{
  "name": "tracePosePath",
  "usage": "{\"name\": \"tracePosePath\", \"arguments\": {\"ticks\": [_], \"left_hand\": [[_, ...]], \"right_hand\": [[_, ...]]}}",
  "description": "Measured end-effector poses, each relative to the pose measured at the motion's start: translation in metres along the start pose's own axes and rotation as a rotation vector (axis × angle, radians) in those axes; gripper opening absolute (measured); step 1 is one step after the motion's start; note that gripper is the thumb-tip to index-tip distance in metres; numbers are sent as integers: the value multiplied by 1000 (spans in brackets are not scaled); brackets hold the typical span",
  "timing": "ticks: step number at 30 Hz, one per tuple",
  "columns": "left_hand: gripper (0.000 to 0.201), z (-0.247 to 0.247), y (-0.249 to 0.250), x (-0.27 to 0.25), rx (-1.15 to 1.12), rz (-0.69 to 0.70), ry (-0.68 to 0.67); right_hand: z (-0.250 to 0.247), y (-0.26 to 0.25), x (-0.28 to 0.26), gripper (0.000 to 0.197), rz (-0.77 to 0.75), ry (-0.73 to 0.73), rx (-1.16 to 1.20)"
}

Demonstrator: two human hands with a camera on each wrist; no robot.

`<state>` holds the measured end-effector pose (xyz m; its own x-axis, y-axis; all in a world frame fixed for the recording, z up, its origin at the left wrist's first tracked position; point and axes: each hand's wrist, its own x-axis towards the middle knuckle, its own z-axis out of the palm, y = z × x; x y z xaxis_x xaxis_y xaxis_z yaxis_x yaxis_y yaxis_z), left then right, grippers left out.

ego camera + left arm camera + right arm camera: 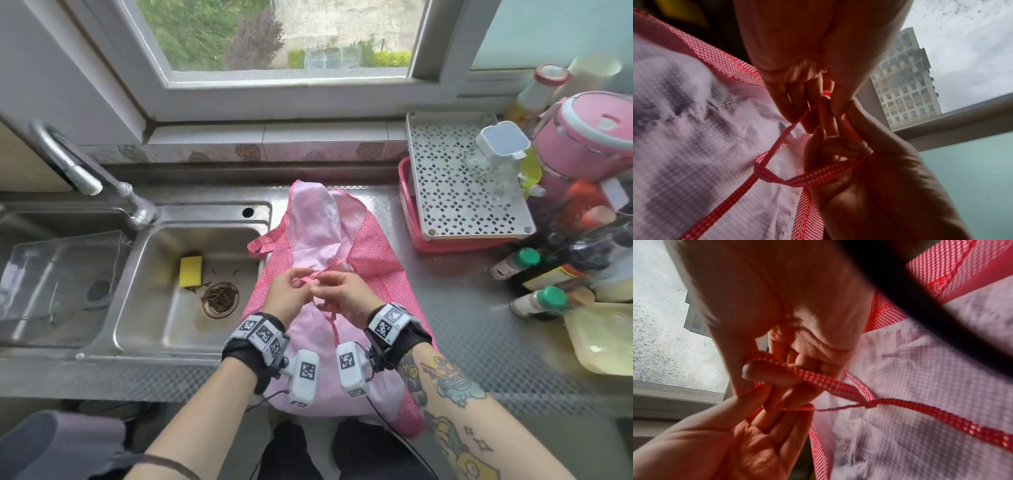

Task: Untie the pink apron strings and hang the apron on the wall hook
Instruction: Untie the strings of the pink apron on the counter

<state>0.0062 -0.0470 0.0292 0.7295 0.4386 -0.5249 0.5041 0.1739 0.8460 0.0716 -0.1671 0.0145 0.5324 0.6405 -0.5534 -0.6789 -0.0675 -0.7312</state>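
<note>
At the centre of the head view, the pink apron [346, 240] lies flat on the steel counter [462, 294] right of the sink [191, 274], spread so its strings [777, 177] sit on top within reach. The left hand [291, 294] and right hand [342, 294] meet over it, each pinching a length of string between curled fingers, apparently to pull the knot [869, 404] loose. The knot looks half slack. No wall hook is in view.
</note>
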Motion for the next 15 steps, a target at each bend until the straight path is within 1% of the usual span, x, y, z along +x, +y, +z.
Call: {"name": "tracePosePath", "arguments": {"ticks": [2, 6, 8, 11, 12, 13, 14, 15], "left_hand": [[19, -1, 0, 2, -33, 2, 33], [13, -2, 5, 5, -100, -16, 112], [15, -3, 9, 7, -86, -23, 111], [15, -2, 11, 8, 3, -22, 66], [14, -1, 12, 7, 28, -25, 53], [13, -1, 11, 7, 44, -30, 45], [13, -1, 12, 6, 55, -34, 42], [15, -1, 12, 5, 63, -37, 49]], "right_hand": [[-2, -1, -1, 26, -3, 6, -28], [-11, 1, 1, 2, -65, 105, -181], [-18, 4, 6, 6, -108, 151, -383], [-23, 6, 17, 15, -147, 201, -796], [-22, 5, 20, 20, -151, 217, -852], [-20, 5, 24, 25, -150, 235, -857], [-18, 3, 27, 26, -142, 254, -827], [-14, 1, 29, 24, -114, 270, -746]]}}
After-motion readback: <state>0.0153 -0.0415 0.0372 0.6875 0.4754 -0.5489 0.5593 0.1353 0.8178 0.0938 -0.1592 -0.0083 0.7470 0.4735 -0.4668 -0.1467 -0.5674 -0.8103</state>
